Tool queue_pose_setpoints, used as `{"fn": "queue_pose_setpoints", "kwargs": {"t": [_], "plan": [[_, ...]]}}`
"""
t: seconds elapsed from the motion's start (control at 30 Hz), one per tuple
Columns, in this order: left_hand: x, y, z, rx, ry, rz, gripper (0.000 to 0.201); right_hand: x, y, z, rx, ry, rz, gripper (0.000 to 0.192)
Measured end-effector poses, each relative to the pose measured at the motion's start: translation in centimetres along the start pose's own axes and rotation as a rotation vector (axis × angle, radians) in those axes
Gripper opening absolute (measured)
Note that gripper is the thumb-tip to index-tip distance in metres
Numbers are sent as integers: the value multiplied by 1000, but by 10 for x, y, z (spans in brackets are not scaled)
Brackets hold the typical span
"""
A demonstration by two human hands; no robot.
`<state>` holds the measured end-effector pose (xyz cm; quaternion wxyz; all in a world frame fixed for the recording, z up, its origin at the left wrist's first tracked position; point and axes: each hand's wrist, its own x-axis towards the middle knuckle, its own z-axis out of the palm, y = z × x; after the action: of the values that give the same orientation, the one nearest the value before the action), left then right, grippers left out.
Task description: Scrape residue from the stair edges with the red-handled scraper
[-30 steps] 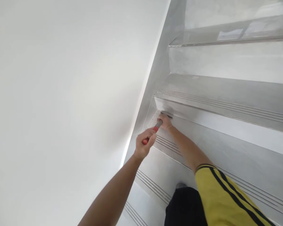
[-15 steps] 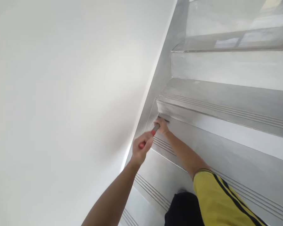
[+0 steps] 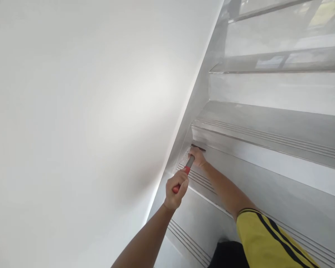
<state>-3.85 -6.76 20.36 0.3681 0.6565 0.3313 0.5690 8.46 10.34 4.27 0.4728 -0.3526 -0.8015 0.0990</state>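
A smooth white wall (image 3: 86, 111) fills the left side of the view and hems in the work there. The pale grey staircase (image 3: 281, 89) takes up the rest, its steps climbing toward the top right; window-like reflections (image 3: 269, 62) lie on one upper tread. A grey skirting strip (image 3: 201, 89) slants along the foot of the wall and meets the step ends, so the corner being worked is bounded by strip on one side and by a riser behind, with the edge of the next step above it. The yellow sleeve (image 3: 264, 238), with black stripes, covers part of the lower steps, and dark clothing (image 3: 227, 255) blocks the bottom edge. The right forearm (image 3: 226, 186) crosses the tread and hides some of its grooves (image 3: 199, 178). The left hand (image 3: 176, 190) is wrapped around the red end of a tool handle (image 3: 191, 162); the right hand (image 3: 197, 156) is curled round farther along, beyond the grey section. A dark bar (image 3: 199, 147) shows just past the right hand, near the riser, probably the tool's head, though the fingers cover the join. Small pale specks (image 3: 185, 158) lie beside it, near the skirting strip.
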Motion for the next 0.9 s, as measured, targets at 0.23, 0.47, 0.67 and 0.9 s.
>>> {"fn": "queue_pose_setpoints", "kwargs": {"t": [0.23, 0.47, 0.67, 0.9], "plan": [[-8, 5, -10, -44, -34, -67, 28, -7, -9, 2, -62, 2, 62, 16], [9, -10, -14, -39, 1, -41, 32, 9, 7, 0, -88, 4, 102, 16], [-1, 13, -10, -23, -14, -73, 28, -3, -17, 0, -11, -17, 37, 18], [33, -9, -2, -48, -5, -41, 31, 17, 14, -12, -27, 46, 146, 18]]}}
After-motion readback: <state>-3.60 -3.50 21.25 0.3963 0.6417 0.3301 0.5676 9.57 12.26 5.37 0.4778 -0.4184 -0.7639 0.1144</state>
